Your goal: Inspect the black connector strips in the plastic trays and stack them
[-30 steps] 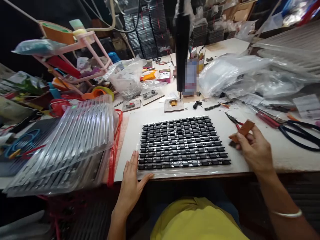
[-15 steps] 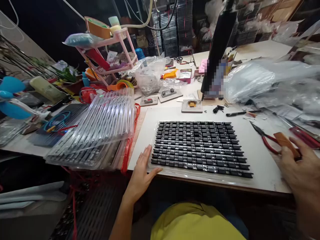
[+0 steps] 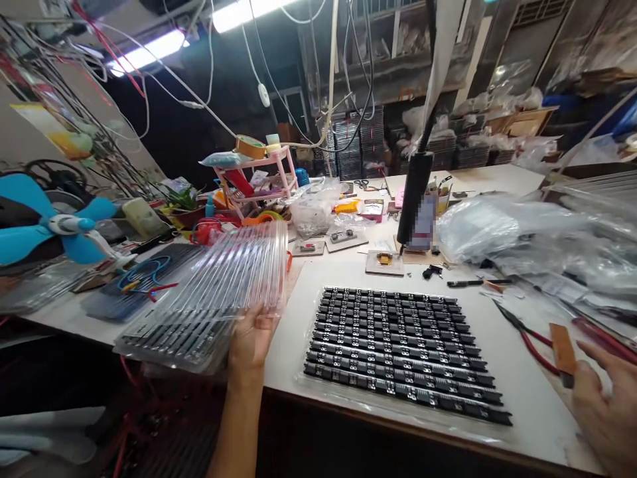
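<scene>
My left hand (image 3: 253, 338) has its fingers closed on the near right corner of a clear ribbed plastic tray (image 3: 239, 265), the top one of a stack. Under it, another tray (image 3: 169, 342) shows dark strips inside. Before me on the white board lies a clear tray filled with rows of black circuit board strips (image 3: 398, 352). At the far right, my right hand (image 3: 607, 405) is open, fingers apart, beside a brown block-like piece with a dark end (image 3: 563, 348). Red-handled pliers (image 3: 535, 345) lie just left of that piece.
A black cylindrical tool (image 3: 415, 192) hangs over the board's back edge. Small fixture blocks (image 3: 384, 263) stand behind the strips. Clear plastic bags (image 3: 488, 229) heap up at the right. A blue fan (image 3: 70, 224) and a pink rack (image 3: 261, 176) stand at the left.
My left hand has gone from the filled tray's left edge to the clear tray on the stack and gripped its corner. The right hand has let go of the brown piece. The view has tilted up.
</scene>
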A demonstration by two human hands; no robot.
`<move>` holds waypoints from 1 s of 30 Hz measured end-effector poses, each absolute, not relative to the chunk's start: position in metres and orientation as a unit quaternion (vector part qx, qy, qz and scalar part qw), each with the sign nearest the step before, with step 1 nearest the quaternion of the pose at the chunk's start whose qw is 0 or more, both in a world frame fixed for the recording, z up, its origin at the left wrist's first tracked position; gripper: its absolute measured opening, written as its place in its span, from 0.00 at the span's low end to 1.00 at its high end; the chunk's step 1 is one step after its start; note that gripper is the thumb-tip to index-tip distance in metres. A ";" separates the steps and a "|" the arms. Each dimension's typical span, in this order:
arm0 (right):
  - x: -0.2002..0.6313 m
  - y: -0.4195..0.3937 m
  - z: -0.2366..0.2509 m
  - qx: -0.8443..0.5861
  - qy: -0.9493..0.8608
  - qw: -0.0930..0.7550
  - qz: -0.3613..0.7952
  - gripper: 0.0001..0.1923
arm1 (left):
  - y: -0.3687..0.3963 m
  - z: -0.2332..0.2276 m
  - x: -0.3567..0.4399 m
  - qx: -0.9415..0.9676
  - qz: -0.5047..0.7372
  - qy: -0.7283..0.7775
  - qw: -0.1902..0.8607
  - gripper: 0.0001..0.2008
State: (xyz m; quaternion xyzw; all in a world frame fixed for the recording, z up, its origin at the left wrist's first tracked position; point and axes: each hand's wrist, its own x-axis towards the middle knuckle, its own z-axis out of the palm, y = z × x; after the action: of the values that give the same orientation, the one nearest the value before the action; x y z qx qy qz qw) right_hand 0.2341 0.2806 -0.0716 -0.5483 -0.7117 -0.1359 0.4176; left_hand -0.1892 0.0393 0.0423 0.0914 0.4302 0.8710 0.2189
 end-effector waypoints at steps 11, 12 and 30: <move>0.155 0.205 0.014 -0.336 -0.624 0.374 0.599 0.33 | -0.019 0.015 -0.168 0.121 0.749 0.587 0.283 0.28; 0.153 0.204 0.016 -0.335 -0.614 0.355 0.620 0.36 | -0.016 0.013 -0.166 0.138 0.723 0.617 0.278 0.28; 0.173 0.239 -0.026 -0.456 -0.827 0.276 0.180 0.24 | 0.044 -0.024 -0.180 0.436 0.419 0.789 0.109 0.29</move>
State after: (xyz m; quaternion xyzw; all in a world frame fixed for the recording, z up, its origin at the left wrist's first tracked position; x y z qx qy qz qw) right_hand 0.1734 0.2393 -0.0257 -0.4558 -0.8267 0.1805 0.2760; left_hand -0.1804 0.0439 -0.0244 0.4362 0.7892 0.4185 0.1089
